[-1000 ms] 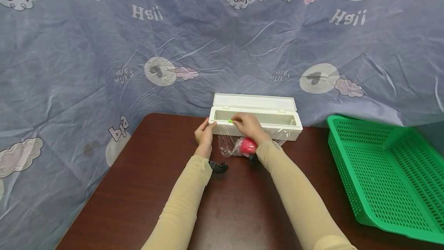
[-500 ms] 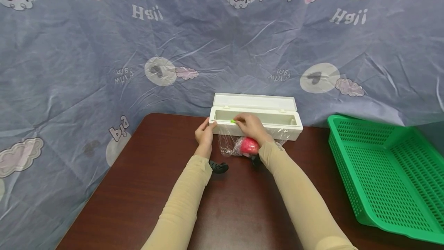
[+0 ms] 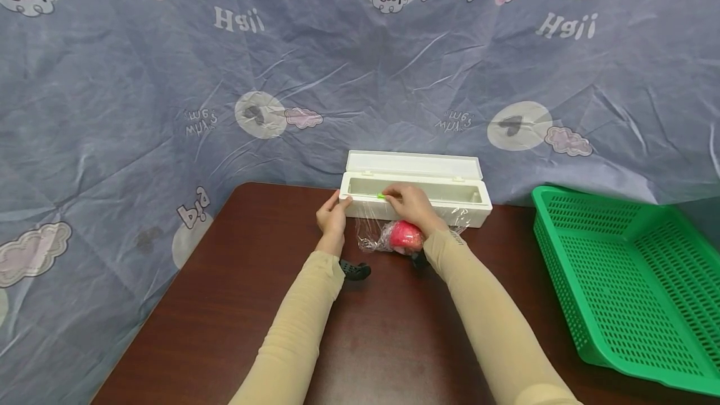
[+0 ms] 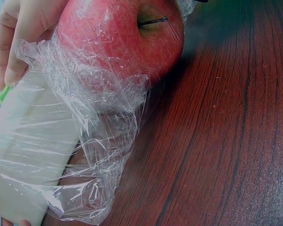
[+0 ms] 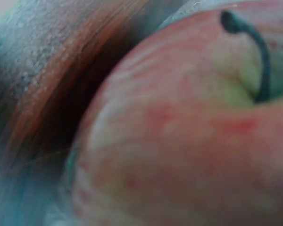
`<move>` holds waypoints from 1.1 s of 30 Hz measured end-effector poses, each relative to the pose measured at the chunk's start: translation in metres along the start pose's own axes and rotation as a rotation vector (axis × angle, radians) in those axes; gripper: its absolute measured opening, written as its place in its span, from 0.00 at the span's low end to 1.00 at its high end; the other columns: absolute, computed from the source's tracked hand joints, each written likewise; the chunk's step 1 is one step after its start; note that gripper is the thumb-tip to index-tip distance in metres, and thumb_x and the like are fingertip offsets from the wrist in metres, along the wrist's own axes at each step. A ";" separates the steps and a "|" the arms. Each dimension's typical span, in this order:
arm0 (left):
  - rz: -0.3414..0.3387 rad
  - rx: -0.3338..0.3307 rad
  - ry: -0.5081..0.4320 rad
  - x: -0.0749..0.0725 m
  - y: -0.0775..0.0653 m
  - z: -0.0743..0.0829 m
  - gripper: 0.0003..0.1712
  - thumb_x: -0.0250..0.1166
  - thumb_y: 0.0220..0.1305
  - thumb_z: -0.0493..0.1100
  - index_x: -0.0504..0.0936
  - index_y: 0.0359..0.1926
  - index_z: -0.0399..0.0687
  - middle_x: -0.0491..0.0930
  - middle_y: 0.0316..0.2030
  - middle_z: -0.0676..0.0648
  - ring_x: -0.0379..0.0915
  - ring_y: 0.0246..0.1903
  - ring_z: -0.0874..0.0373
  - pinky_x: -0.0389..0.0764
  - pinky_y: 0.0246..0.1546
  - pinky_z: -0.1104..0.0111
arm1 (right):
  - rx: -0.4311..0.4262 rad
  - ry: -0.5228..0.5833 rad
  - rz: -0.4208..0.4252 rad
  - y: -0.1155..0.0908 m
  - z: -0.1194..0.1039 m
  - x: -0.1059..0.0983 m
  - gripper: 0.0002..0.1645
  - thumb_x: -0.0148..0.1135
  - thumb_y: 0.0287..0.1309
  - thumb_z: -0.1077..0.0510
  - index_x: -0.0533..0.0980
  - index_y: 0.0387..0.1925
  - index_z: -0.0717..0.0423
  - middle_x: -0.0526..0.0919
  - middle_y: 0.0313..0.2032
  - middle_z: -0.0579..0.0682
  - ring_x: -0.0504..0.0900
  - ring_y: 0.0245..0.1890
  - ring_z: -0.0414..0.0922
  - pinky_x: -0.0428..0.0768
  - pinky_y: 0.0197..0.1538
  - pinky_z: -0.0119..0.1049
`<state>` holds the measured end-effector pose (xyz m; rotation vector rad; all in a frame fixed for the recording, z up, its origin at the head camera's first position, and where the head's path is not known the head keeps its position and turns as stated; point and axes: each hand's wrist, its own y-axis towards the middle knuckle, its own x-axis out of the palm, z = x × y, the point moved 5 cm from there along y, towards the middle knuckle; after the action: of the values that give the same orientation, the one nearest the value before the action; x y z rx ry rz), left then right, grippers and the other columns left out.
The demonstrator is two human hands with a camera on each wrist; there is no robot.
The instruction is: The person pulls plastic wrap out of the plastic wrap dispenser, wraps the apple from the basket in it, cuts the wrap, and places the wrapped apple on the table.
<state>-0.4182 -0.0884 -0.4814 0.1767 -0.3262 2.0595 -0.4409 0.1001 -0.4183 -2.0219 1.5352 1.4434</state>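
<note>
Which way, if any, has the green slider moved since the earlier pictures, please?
Yes, the green slider has moved slightly right along the front edge of the white cling-film box.

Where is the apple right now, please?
In the head view, the apple is slightly right of centre, in front of the box, beside the right sleeve.

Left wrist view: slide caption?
Red apple partly wrapped in clear film, beside a white box on a wood-grain table.

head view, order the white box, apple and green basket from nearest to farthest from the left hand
1. White box: nearest, its left end gripped by the left hand.
2. Apple: right of the hand, in front of the box.
3. Green basket: farthest, at the view's right edge.
</note>
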 end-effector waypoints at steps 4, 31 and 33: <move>0.003 0.000 0.004 0.000 0.000 0.000 0.26 0.72 0.49 0.39 0.81 0.53 0.47 0.75 0.56 0.45 0.71 0.55 0.55 0.73 0.52 0.68 | 0.008 0.006 -0.006 -0.002 0.002 -0.002 0.11 0.59 0.61 0.60 0.80 0.43 0.61 0.83 0.43 0.56 0.80 0.44 0.53 0.74 0.52 0.46; 0.004 0.013 0.007 0.000 0.000 -0.002 0.27 0.72 0.50 0.40 0.80 0.54 0.48 0.75 0.56 0.45 0.67 0.59 0.54 0.68 0.57 0.67 | 0.093 0.144 0.037 -0.004 0.009 -0.002 0.13 0.64 0.58 0.57 0.82 0.42 0.60 0.84 0.42 0.55 0.80 0.44 0.51 0.74 0.52 0.43; 0.001 0.014 0.009 0.000 0.000 -0.003 0.27 0.72 0.50 0.41 0.80 0.55 0.48 0.75 0.56 0.46 0.67 0.59 0.55 0.67 0.57 0.67 | 0.107 0.155 0.032 -0.004 0.010 -0.001 0.13 0.63 0.59 0.57 0.82 0.42 0.60 0.84 0.41 0.56 0.81 0.44 0.52 0.75 0.52 0.44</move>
<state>-0.4182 -0.0875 -0.4838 0.1760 -0.3060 2.0635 -0.4429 0.1089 -0.4236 -2.0970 1.6751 1.2112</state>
